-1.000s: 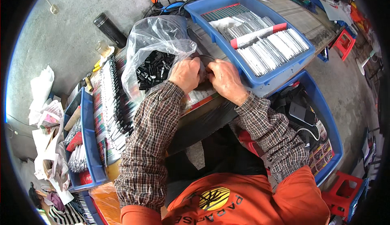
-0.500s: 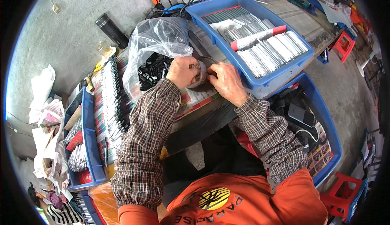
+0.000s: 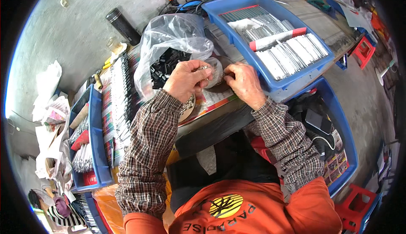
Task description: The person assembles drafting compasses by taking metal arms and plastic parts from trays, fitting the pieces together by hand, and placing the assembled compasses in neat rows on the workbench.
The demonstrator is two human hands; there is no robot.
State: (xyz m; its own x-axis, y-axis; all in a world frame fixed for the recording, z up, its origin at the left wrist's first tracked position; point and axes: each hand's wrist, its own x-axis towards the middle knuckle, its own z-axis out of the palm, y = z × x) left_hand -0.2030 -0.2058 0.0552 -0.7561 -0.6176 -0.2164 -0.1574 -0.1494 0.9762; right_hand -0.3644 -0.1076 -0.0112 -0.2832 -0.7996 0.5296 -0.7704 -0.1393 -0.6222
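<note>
My left hand (image 3: 186, 81) is closed with thumb and fingers together, over the near left side of a clear round tub (image 3: 216, 71); what it pinches is too small to make out. Thumb and fingertips of my right hand (image 3: 245, 84) are pressed together at the tub's right side, above a dark round dish (image 3: 224, 84). Whatever they hold is hidden. By my left wrist, a shallow round dish (image 3: 187, 109) holds small metal-looking bits. Beyond the left hand, a clear plastic bag (image 3: 173, 33) lies open around many small black pieces (image 3: 163, 67).
A blue tray (image 3: 270, 79) of thin, pale, flat pieces stands at the right of the table. A long row of white pieces with black ends (image 3: 116, 103) lies left. Blue bins (image 3: 99, 149) sit lower at the left and right. A black flask (image 3: 122, 26) stands by the wall.
My left hand has shifted left and down off the tub, uncovering its rim and the shallow dish by the wrist. My right hand has moved slightly to the right. The view has shifted a little.
</note>
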